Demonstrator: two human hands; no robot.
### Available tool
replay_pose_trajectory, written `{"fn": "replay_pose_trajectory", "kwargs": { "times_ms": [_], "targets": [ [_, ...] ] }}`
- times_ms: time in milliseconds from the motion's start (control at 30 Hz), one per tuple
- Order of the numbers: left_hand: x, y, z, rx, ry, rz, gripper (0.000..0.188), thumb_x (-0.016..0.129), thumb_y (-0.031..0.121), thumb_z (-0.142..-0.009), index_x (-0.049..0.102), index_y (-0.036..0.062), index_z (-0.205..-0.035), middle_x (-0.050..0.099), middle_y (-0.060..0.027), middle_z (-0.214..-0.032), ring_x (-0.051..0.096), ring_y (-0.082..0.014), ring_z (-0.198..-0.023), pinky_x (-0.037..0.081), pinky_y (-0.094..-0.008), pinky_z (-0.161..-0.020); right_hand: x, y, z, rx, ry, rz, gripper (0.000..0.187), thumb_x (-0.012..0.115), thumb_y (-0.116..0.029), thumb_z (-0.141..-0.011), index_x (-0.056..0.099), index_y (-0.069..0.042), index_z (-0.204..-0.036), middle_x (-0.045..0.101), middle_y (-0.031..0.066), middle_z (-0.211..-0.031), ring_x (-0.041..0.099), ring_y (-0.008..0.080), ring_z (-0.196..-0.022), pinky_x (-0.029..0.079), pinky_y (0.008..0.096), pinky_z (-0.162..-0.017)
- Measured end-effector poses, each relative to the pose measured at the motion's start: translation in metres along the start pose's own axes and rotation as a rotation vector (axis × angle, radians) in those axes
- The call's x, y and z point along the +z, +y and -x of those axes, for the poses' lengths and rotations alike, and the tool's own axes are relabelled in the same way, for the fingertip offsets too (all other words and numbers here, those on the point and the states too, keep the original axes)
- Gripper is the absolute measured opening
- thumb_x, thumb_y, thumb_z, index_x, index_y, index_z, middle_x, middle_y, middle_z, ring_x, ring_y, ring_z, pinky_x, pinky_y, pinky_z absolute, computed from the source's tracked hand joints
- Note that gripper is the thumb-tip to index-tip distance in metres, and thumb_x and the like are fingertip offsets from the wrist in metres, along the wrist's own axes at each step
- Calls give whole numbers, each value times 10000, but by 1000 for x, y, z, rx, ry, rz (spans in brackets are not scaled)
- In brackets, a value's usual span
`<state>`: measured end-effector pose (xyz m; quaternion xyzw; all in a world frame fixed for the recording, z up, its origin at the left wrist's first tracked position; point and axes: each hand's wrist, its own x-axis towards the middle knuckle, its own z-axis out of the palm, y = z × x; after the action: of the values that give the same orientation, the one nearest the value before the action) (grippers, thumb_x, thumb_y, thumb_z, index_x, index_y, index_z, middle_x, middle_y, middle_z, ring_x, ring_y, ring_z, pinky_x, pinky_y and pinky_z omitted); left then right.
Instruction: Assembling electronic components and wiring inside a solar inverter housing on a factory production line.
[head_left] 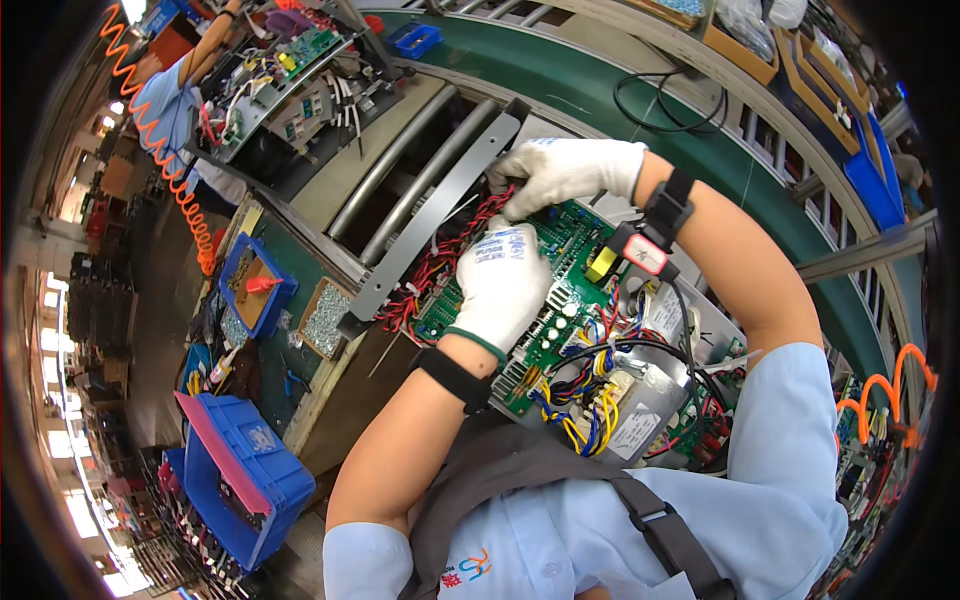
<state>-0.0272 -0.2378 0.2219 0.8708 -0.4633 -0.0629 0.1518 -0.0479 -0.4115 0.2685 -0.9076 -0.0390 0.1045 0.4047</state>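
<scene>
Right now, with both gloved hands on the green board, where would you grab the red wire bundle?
Probably pinch the red wire bundle at its free middle run, coming from the grey bracket side. Its upper end sits under the right hand, and the left hand covers the green circuit board beside it.

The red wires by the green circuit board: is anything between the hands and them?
Nothing visible. The right hand already touches the red wires at the green circuit board; the left hand rests on the board beside them.
</scene>
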Motion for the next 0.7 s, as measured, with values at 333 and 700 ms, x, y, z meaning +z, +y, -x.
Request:
{"fn": "replay_pose_trajectory", "kwargs": {
  "times_ms": [333,700],
  "targets": [
    [-7,1,-5,-107,-97,119,190,622,251,-753,641,86,-845,605,-162,-954,623,-318,-865,483,-421,-762,17,5,-10,66,200,-25,312,668,-235,-748,659,4,-947,658,173,-791,653,255,-754,496,348,-687],
    [-32,-8,32,-47,-32,293,101,541,150,-887,520,52,-903,630,-132,-768,632,-340,-717,486,-432,-667,21,13,-3,8,214,-196,300,652,-226,-744,681,-26,-967,669,163,-780,660,277,-754,504,357,-697]
  ]
}}
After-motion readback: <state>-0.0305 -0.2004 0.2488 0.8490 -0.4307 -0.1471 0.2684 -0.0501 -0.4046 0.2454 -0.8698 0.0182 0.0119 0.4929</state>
